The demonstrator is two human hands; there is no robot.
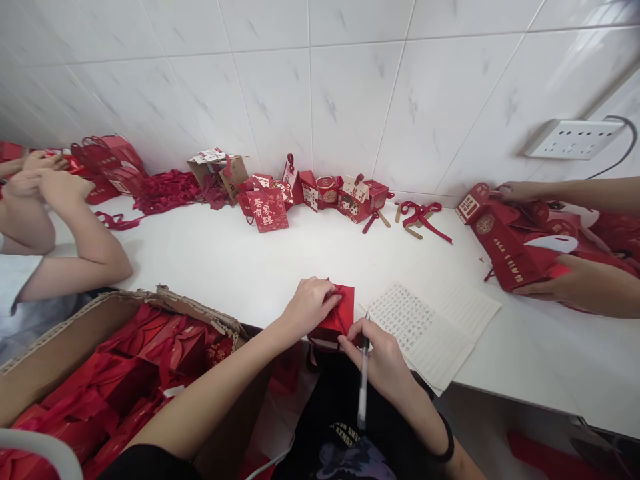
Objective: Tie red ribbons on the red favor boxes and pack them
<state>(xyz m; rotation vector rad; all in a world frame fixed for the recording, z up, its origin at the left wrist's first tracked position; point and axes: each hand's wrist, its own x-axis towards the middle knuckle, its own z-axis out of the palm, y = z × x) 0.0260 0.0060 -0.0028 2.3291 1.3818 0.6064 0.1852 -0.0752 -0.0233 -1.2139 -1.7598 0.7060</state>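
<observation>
A small red gift box sits at the table's front edge, close to my body. A thin dark-red ribbon runs across its top. My left hand is closed at the box's upper left, its fingertips pinching the ribbon against the top. My right hand is closed at the lower right corner, thumb and forefinger together at the ribbon's lower end. A pen with a clear barrel is tucked in that same hand, its tip pointing up. Beside it lies an open notebook with handwriting on the left page.
A cardboard carton of red boxes stands at my left. Decorated boxes, loose ribbons and a ribbon heap line the tiled wall. One person's arms rest at left; another person's hands hold red boxes at right.
</observation>
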